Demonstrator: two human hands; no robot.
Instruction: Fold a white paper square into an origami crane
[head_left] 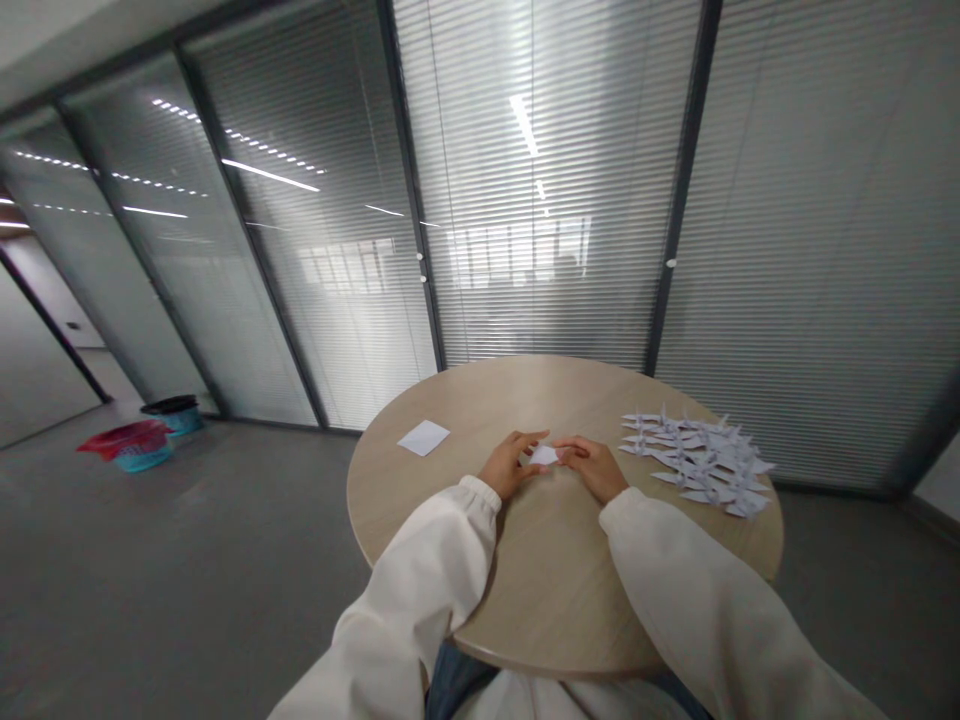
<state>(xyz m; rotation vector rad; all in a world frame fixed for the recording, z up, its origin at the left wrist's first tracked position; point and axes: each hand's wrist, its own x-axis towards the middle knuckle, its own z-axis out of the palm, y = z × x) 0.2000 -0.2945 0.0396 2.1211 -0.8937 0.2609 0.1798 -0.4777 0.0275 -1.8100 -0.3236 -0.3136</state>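
A small white piece of folded paper (pixel 544 455) lies between my hands at the middle of the round wooden table. My left hand (pixel 511 465) holds it from the left, its fingers at the far side and its thumb at the near side. At the right edge of the paper, my right hand (pixel 592 466) grips with bent fingers, which hide part of it. How the paper is folded is too small to make out. On the left of the table sits a stack of white paper sheets (pixel 424 437). Several folded paper cranes (pixel 709 460) stand in rows to the right of my right hand.
The round table (pixel 555 590) has its curved near edge by my lap. Glass partitions with blinds (pixel 555 200) stand behind it. On the floor at the left are a blue bin with a red bag (pixel 135 445) and another with a black bag (pixel 174 413).
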